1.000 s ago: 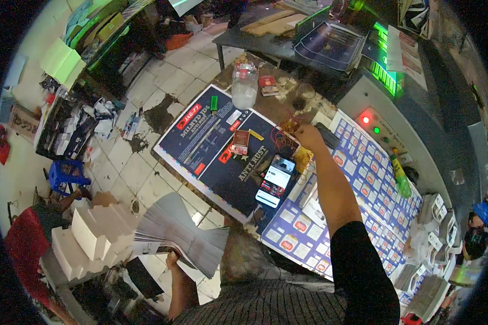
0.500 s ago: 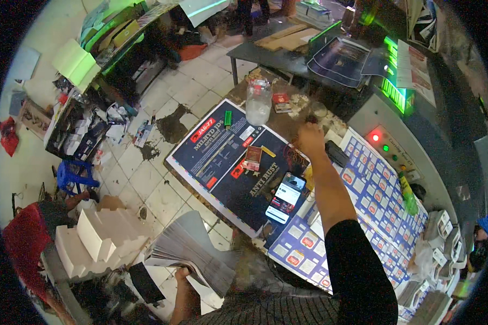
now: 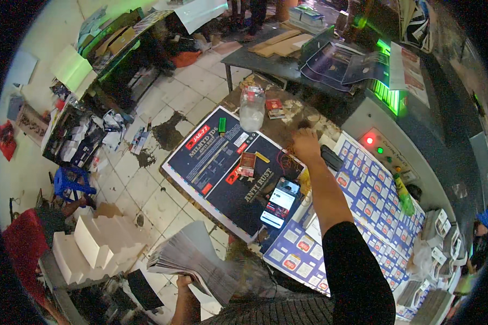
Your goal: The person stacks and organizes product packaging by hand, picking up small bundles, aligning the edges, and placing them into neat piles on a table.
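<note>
My left hand [image 3: 184, 283] is closed on the lower edge of a thick bundle of paper sheets [image 3: 192, 257], which bends and fans out beside the table. Stretched across the table, my right hand [image 3: 306, 145] has its fingers curled down at the tabletop; what they hold, if anything, is hidden. Thin orange bands or strings [image 3: 288, 160] lie beside it, with a dark oblong object [image 3: 331, 157] on its other side. Nearer me lies a lit smartphone [image 3: 280, 203]. A red cigarette pack [image 3: 247, 164] and a yellow strip [image 3: 262, 156] rest on the dark printed sheet [image 3: 222, 179].
At the far end stand a clear plastic jar [image 3: 251, 111] and another red pack [image 3: 274, 108]. Blue label sheets [image 3: 363, 195] cover the right side, bordering a machine panel with lights [image 3: 381, 150]. White paper stacks [image 3: 95, 246], a blue stool [image 3: 72, 181] and a person in red [image 3: 24, 244] are left.
My right hand has shifted slightly nearer and leftward, closer to the orange bands. My left hand still grips the sheets, nearly in place. The whole view has shifted a little.
</note>
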Tool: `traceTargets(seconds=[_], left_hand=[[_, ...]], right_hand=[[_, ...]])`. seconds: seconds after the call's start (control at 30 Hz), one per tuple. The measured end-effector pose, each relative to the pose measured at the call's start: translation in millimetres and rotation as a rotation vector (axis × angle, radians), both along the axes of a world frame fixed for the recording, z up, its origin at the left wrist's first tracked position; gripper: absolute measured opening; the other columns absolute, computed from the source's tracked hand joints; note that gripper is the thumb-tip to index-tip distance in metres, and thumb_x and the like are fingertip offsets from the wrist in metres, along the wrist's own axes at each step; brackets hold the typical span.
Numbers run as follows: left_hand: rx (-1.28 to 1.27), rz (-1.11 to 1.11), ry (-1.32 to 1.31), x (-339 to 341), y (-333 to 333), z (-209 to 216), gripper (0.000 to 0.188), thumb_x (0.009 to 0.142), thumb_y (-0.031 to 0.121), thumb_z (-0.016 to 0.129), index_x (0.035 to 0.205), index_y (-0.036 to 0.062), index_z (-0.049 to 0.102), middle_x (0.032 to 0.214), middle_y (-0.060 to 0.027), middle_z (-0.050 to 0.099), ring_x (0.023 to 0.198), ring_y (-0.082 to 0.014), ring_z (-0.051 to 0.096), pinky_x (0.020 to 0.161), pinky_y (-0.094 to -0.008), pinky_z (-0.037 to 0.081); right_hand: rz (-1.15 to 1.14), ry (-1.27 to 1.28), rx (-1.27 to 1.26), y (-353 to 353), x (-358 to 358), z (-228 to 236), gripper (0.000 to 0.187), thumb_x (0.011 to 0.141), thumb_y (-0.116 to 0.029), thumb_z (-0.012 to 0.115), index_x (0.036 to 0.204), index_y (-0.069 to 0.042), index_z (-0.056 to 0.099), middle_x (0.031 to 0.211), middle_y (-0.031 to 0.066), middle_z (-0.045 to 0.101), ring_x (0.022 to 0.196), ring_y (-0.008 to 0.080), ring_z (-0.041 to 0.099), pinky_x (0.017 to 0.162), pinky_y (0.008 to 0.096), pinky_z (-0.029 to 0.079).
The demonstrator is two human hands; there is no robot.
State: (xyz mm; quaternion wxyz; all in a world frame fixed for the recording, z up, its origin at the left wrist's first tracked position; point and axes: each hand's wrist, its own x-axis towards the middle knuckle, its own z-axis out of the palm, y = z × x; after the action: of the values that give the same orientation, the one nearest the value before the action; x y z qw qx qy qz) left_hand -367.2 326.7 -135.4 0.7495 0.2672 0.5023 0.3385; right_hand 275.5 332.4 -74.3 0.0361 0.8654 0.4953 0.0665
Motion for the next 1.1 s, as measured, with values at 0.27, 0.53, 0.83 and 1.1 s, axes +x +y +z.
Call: traceTargets(seconds=[0.27,0.53,0.83,1.1], left_hand=[[0.039,-0.121,-0.106,39.4,29.9,-2.4,0.072,0.074,0.048,0.072,0.124,0.0006,0.050,0.114,-0.0156,0.060,0.099,-0.0338,0.062,0.087,-0.0472,0.054],[0.009,-0.546,-0.417,164.0,13.7,-22.6,0.073,0.077,0.048,0.071,0.126,-0.0021,0.048,0.114,-0.0161,0.060,0.099,-0.0321,0.062,0.088,-0.0449,0.054],[-0.048,-1.013,-0.740,235.6,-62.5,6.3,0.076,0.082,0.052,0.061,0.136,0.0010,0.041,0.124,-0.0161,0.056,0.111,-0.0341,0.057,0.094,-0.0472,0.050],[0.217,-1.100,-0.528,241.7,-151.1,125.8,0.079,0.074,0.039,0.076,0.133,-0.0005,0.041,0.119,-0.0137,0.058,0.104,-0.0283,0.061,0.088,-0.0401,0.054]], right_hand=[[-0.133,0.698,0.735,-31.0,-21.8,22.7,0.019,0.088,-0.017,0.057,0.102,-0.006,0.064,0.100,0.0118,0.068,0.095,0.0311,0.064,0.083,0.0425,0.050],[-0.063,1.512,0.740,-144.1,-214.8,106.8,0.013,0.096,-0.015,0.052,0.103,-0.008,0.060,0.086,-0.0034,0.055,0.084,0.0085,0.051,0.074,0.0255,0.045],[-0.342,1.556,0.996,-260.3,-278.7,114.6,0.035,0.092,-0.006,0.059,0.126,0.001,0.054,0.111,0.0072,0.066,0.103,0.0145,0.060,0.091,0.0297,0.047],[-0.479,1.484,1.172,-325.6,-294.9,104.3,0.037,0.091,-0.005,0.059,0.126,0.004,0.054,0.116,0.0120,0.066,0.106,0.0150,0.060,0.092,0.0301,0.047]])
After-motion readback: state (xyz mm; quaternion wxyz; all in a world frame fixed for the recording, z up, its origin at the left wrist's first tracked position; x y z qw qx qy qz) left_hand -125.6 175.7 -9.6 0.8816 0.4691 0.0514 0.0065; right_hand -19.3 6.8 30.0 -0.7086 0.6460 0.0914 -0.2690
